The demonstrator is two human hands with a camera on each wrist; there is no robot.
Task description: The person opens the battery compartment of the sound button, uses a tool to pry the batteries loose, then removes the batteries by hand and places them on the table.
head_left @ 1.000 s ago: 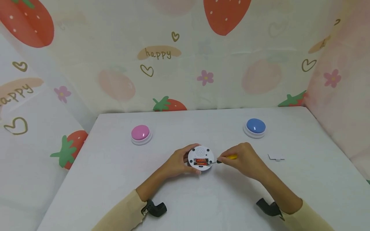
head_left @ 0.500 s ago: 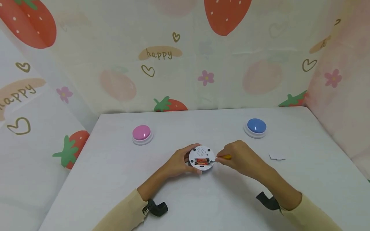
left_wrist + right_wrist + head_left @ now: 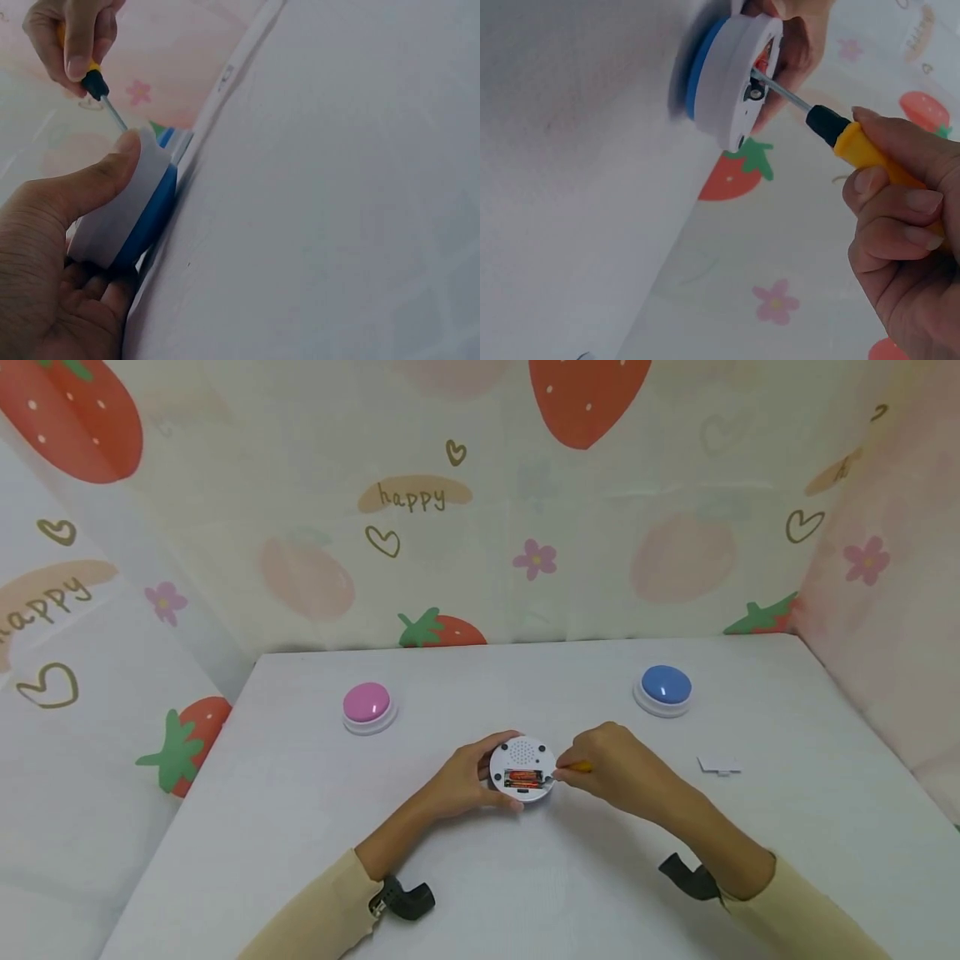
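A round white push button lies turned over, its blue top facing the table and its battery compartment uncovered. Orange batteries show inside that compartment. My left hand grips the button round its left side, thumb along the near rim. In my right hand is a screwdriver with a yellow and black handle, held between thumb and curled fingers. Its metal shaft reaches into the compartment at the end of the batteries. Exactly what the tip touches is too small to tell.
A pink push button stands at the back left of the white table, and a blue push button at the back right. Right of my right hand lies a small white cover. Strawberry-printed cloth hangs behind the table.
My right hand has moved left with the screwdriver, closer to the overturned button, and its wrist has shifted slightly. The left hand keeps its grip on the button.
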